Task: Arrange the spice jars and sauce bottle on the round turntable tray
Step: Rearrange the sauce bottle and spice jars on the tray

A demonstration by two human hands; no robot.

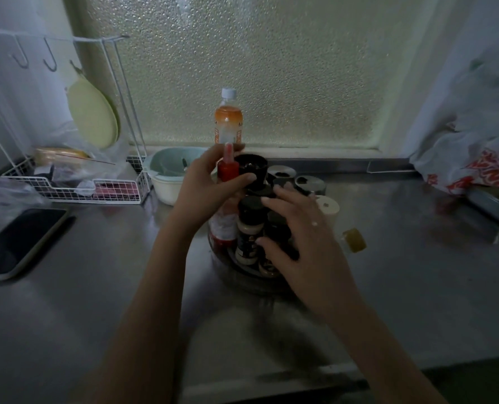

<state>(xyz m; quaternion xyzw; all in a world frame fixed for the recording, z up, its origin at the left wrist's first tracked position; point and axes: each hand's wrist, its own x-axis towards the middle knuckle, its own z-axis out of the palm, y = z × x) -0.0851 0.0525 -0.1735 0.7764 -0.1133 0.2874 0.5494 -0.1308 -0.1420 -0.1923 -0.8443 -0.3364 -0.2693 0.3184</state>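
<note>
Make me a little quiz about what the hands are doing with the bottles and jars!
1. True or false: the left hand holds the red sauce bottle near its top.
2. Which hand touches the dark-lidded spice jars on the turntable tray?
3. The phone lies on which side of the tray: A left, B right?

Key: 1 true. 2 the right hand. 3 A.

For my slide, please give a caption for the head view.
Left hand grips red sauce bottle; right hand steadies spice jars on turntable tray.
</note>
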